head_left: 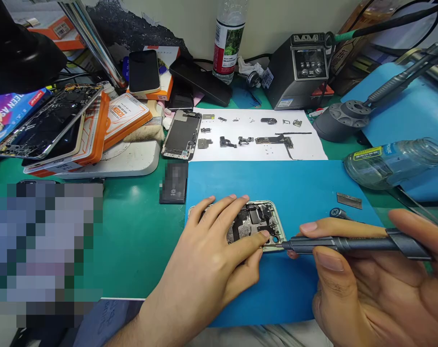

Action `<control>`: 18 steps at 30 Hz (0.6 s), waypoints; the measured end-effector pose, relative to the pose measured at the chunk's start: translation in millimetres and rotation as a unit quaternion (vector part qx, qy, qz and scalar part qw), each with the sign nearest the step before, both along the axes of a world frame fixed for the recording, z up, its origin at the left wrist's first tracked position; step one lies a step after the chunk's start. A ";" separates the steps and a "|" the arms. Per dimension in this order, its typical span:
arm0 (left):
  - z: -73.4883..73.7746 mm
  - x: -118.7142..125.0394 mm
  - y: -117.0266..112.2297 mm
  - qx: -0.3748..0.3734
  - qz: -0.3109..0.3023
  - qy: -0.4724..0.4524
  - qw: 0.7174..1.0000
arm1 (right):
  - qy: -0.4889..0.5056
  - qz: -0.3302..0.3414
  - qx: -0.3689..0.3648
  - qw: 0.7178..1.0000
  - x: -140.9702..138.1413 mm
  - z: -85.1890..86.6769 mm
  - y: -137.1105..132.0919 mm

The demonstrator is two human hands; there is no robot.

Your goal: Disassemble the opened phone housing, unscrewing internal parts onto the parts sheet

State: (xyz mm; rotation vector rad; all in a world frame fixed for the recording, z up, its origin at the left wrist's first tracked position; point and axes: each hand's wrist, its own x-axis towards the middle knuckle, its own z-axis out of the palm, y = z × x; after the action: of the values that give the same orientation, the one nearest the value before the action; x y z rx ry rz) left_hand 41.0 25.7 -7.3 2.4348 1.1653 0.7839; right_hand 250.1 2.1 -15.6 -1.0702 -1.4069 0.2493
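An opened smartphone [255, 217], its inner parts exposed, lies across the blue mat [284, 289]. My left hand [211, 255] covers its left half, fingers over the far edge and thumb by the near edge, steadying it. The index fingertip presses near the round camera openings. Between thumb and fingers of my right hand [363, 289] is a dark grey pen-shaped screwdriver [363, 244], held almost level. Its tip meets the phone's near right corner; the exact contact point is too small to make out.
White paper [298, 149] with several small phone parts lies behind the mat. A battery [174, 183] and a screen [182, 132] sit left of it. Right are a glass bottle [395, 161], a soldering iron stand [343, 118] and another screwdriver [338, 213]. Orange boxes [126, 118] stand left.
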 end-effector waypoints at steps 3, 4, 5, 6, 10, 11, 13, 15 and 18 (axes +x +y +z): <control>1.0 0.2 -0.2 0.000 -0.002 0.008 1.000 | -0.019 0.001 0.002 1.000 -1.5 2.8 0.8; 1.2 0.2 -0.4 0.003 -0.003 0.011 1.000 | -0.024 0.002 -0.003 1.000 -2.3 4.9 1.6; 1.4 0.1 -0.5 0.006 -0.004 0.013 1.000 | -0.029 0.004 -0.010 1.000 -3.2 7.4 2.5; 1.4 -0.1 -0.6 0.009 -0.004 0.016 1.000 | -0.036 0.010 -0.014 0.999 -4.2 10.0 3.6; 1.5 -1.0 -0.1 0.010 -0.013 0.026 1.000 | -0.043 0.027 -0.018 0.999 -6.5 16.1 6.7; 1.5 -1.4 0.1 0.008 -0.015 0.031 0.999 | -0.039 0.029 -0.015 0.999 -6.4 15.9 6.6; 1.4 -2.2 0.6 0.007 -0.021 0.039 0.999 | -0.033 0.036 -0.010 0.999 -5.1 14.0 5.5; 1.0 -3.0 0.7 0.009 -0.026 0.044 0.999 | -0.027 0.038 -0.014 0.999 -3.3 11.6 3.8; 0.5 -3.8 0.5 0.010 -0.031 0.049 0.998 | -0.027 0.041 -0.017 0.999 -1.6 9.7 2.6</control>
State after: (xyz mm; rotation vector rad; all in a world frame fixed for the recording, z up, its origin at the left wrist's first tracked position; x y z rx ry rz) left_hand 37.2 26.2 -6.7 2.5378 1.1158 0.6688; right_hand 248.5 4.7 -5.9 -1.0544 -1.5023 0.3070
